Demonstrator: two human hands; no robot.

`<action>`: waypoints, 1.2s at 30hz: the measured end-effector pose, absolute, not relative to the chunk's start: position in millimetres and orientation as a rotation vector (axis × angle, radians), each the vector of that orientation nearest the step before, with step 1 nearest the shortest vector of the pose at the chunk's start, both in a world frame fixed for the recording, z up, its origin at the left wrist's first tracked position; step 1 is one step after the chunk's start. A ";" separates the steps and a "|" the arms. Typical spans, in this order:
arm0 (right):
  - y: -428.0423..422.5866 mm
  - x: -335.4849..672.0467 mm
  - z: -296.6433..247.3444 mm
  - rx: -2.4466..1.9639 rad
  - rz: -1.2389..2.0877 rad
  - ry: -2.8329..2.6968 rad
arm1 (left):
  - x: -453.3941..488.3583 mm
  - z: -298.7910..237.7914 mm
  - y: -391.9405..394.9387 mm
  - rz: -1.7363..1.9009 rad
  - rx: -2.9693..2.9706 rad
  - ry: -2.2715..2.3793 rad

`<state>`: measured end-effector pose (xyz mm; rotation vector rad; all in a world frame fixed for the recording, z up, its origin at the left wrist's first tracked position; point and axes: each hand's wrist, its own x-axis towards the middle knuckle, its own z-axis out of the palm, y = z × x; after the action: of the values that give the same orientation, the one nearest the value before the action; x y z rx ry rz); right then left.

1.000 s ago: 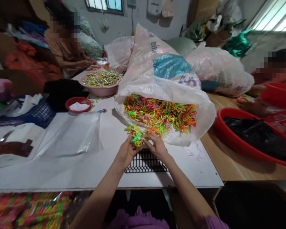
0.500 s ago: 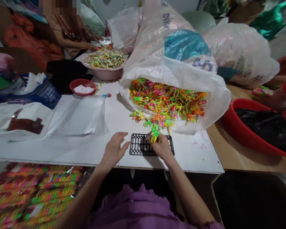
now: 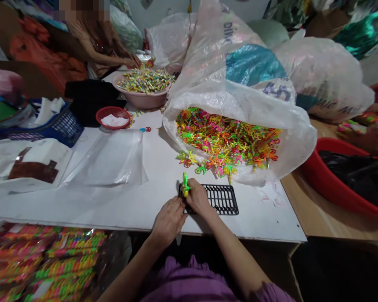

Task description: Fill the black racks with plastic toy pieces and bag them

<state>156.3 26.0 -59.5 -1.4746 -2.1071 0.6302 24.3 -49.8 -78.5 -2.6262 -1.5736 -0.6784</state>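
Right hand (image 3: 198, 198) pinching green clip (image 3: 185, 184) upright

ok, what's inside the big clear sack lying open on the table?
A heap of small neon plastic pieces, pink, green, orange and yellow; some spill out of the mouth onto the table. The right hand holds one green piece. Deeper in, the cloudy sack hides the rest.

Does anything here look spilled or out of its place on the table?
Yes. Some coloured plastic pieces have spilled from the open bag onto the white table, just beyond the black grid. Two small rings lie loose near the red bowl.
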 end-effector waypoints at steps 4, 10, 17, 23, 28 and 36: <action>29.5 153.9 -54.4 -1.554 0.574 -2.194 | 22.3 -80.6 -48.6 -0.689 -2.622 -1.524; 29.2 153.1 -56.5 -1.495 0.607 -2.181 | 23.7 -82.1 -48.2 -0.669 -2.597 -1.513; 27.5 161.0 -64.4 -1.505 0.520 -2.190 | 27.5 -82.6 -51.9 -0.693 -2.583 -1.557; 30.4 162.4 -60.0 -1.468 0.690 -2.052 | 28.8 -80.8 -51.5 -0.673 -2.598 -1.586; 18.4 159.9 -54.2 -1.508 0.591 -2.228 | 28.2 -77.0 -50.6 -0.708 -2.595 -1.565; 20.0 163.0 -57.8 -1.541 0.948 -1.850 | 29.2 -79.6 -50.5 -0.758 -2.612 -1.582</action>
<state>163.0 20.0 -57.8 -1.5406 -1.8497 0.9476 29.2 -50.5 -79.6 -2.6118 -1.5818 -0.7576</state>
